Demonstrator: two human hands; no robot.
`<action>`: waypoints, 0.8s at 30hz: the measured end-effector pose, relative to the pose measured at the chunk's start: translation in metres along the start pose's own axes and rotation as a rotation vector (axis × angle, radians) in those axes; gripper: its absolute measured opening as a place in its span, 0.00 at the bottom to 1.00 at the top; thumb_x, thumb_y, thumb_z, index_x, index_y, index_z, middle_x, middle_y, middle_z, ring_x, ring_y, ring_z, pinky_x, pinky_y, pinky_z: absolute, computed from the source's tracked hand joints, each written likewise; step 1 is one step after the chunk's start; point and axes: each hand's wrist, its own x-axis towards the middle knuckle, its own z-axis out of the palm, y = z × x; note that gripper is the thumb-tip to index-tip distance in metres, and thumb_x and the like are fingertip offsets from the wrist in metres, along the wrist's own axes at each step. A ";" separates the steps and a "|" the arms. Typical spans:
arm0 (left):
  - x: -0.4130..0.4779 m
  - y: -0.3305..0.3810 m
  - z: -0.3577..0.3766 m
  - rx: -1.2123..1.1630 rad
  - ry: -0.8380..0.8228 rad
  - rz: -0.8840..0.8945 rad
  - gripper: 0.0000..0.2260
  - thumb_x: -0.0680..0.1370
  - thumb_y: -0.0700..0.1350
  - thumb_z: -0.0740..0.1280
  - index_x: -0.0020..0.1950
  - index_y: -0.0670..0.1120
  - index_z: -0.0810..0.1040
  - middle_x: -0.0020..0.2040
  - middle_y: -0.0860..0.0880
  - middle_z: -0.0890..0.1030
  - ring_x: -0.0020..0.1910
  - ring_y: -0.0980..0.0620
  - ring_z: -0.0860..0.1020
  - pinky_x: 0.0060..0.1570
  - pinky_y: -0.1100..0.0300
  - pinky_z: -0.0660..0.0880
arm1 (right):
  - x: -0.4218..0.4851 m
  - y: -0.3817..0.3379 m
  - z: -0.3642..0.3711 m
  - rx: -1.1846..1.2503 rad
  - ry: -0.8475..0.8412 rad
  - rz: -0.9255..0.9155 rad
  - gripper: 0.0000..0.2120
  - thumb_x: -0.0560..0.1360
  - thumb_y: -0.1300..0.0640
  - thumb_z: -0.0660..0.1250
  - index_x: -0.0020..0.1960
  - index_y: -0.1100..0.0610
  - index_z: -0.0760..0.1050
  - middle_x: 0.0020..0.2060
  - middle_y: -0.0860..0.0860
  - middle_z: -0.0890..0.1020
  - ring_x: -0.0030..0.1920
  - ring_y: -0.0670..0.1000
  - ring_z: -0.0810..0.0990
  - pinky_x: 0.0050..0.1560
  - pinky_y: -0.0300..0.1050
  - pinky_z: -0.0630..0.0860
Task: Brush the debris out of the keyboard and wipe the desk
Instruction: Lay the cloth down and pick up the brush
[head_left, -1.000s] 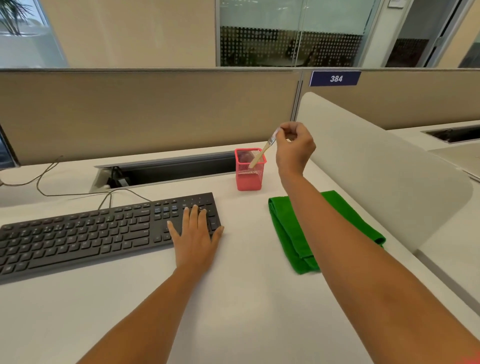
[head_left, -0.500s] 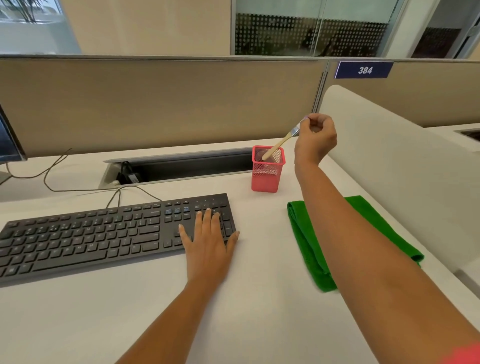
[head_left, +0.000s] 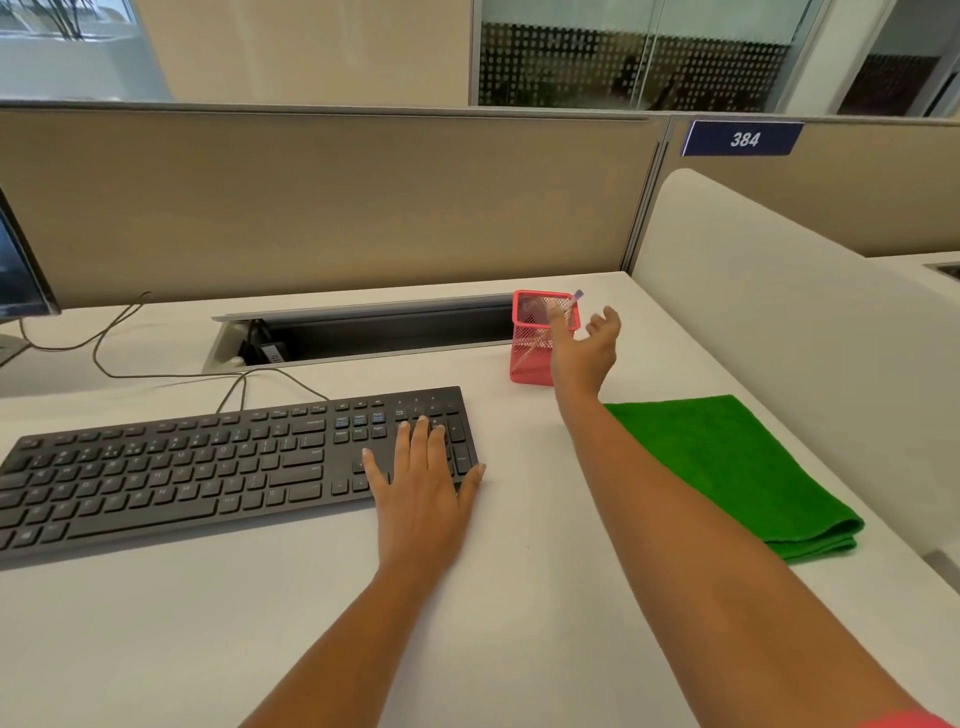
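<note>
On the smooth desk, the left hand lies flat on one black keyboard; the right hand, spread wide, maybe touches one red mesh cup.

Office cubicle (partitions, numbered sign)

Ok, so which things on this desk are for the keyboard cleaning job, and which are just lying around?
For the job: keyboard, left hand resting on it; brush, standing in the red mesh cup by the open right hand; green cloth; desk.
Just there: monitor; cables; number sign.
</note>
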 end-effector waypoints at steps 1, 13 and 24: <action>0.000 0.001 -0.001 0.006 -0.011 -0.007 0.45 0.68 0.67 0.28 0.77 0.47 0.53 0.78 0.49 0.52 0.77 0.49 0.46 0.71 0.42 0.36 | -0.003 0.005 0.003 -0.038 -0.036 0.039 0.39 0.71 0.46 0.70 0.74 0.58 0.55 0.69 0.57 0.67 0.68 0.55 0.69 0.63 0.43 0.71; 0.000 0.002 -0.007 0.036 -0.089 -0.030 0.34 0.77 0.66 0.39 0.78 0.48 0.48 0.79 0.50 0.47 0.77 0.51 0.42 0.71 0.42 0.36 | 0.000 0.019 0.030 -0.349 -0.057 0.077 0.43 0.69 0.46 0.73 0.73 0.58 0.53 0.68 0.56 0.66 0.68 0.55 0.68 0.64 0.48 0.71; -0.002 0.003 -0.008 0.034 -0.075 -0.035 0.37 0.74 0.66 0.34 0.78 0.48 0.49 0.79 0.50 0.48 0.77 0.51 0.43 0.71 0.42 0.37 | 0.004 0.024 0.020 -0.250 -0.133 0.052 0.44 0.69 0.50 0.74 0.74 0.57 0.51 0.68 0.56 0.66 0.68 0.54 0.67 0.65 0.48 0.69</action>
